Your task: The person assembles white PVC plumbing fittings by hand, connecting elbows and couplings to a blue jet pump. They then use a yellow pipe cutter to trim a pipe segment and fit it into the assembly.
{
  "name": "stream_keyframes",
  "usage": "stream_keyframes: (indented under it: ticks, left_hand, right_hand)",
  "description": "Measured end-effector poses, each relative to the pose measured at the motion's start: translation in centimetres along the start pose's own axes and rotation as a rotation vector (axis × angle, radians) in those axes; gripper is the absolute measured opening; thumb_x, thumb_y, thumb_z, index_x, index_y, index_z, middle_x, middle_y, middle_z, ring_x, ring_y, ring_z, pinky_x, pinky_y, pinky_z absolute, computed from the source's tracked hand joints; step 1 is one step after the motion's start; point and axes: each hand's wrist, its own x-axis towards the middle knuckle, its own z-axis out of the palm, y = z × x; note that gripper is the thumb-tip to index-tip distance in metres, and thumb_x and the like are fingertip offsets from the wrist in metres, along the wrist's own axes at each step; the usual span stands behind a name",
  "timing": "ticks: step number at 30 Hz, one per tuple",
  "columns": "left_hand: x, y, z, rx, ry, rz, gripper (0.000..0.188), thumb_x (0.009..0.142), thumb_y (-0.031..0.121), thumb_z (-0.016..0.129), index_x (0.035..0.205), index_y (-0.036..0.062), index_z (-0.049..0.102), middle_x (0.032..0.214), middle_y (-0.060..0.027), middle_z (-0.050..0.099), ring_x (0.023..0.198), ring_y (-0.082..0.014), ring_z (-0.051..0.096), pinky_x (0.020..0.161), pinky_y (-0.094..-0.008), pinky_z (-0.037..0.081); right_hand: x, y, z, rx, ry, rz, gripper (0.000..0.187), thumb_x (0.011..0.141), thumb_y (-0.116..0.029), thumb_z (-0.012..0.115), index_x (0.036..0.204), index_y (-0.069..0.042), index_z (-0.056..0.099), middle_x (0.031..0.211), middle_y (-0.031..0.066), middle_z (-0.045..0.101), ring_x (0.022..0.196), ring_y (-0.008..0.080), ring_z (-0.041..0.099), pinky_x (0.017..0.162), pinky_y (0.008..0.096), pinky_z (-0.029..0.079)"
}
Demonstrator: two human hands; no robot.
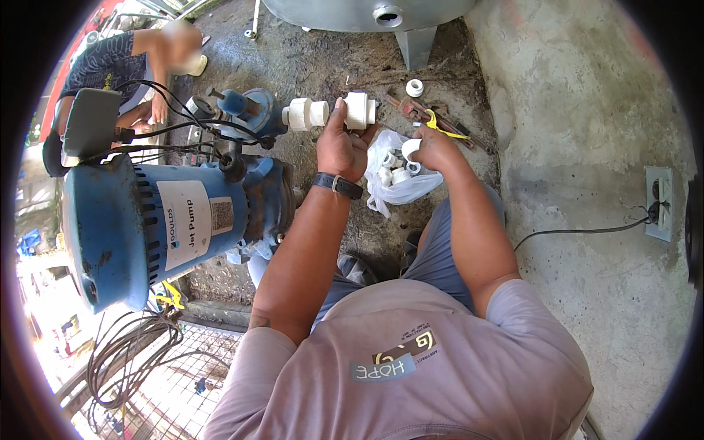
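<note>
A white plastic pipe fitting (359, 111) sits pinched in the fingers of the person's left hand (342, 149), held up over the concrete floor (587, 147) just beside a second white union fitting (306, 114) that juts from the blue pump head (249, 111). The two fittings stand close, a narrow gap between them. The right hand (434, 147) is closed around a small white fitting (411, 149), held directly above an open clear plastic bag (396, 183) that lies on the floor with more white fittings inside. A black watch (337, 185) circles the left wrist.

Just beyond the right hand a yellow-handled tool (444, 126) and a rusty pipe wrench (414, 110) lie on the floor, with a roll of white thread tape (414, 87) farther out, near the leg of a grey metal tank (381, 18). At left, the large blue motor housing of a jet pump (147, 227) fills the frame, black cables (169, 132) looping across it. Another person (125, 66) crouches behind the pump. On the right wall, a cord runs to a power outlet (658, 203).
</note>
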Motion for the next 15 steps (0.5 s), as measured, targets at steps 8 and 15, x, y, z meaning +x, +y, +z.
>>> stream_keyframes:
  ticks: [8,15]
  left_hand:
    - [-1.2,-1.2,-0.9,0.405,-0.067,0.121,0.038,0.094,0.027,0.057,0.12,0.0009,0.048,0.106,-0.0087,0.06,0.098,-0.0173,0.056,0.087,-0.034,0.046]
    - [-1.7,-1.4,-3.5,1.074,-0.357,0.504,0.043,0.095,0.037,0.051,0.112,-0.0027,0.047,0.097,-0.0166,0.06,0.085,-0.0248,0.058,0.076,-0.0368,0.047]
  right_hand:
    - [-2.1,-3.8,-1.1,1.308,-0.343,-0.341,0.055,0.093,-0.046,0.052,0.128,-0.004,0.047,0.106,0.0101,0.062,0.089,0.0219,0.066,0.074,0.03,0.051]
    - [-2.6,-4.2,-1.5,1.375,-0.507,-0.287,0.043,0.093,-0.047,0.05,0.108,-0.008,0.058,0.088,0.0055,0.063,0.066,0.0151,0.062,0.052,0.0243,0.043]
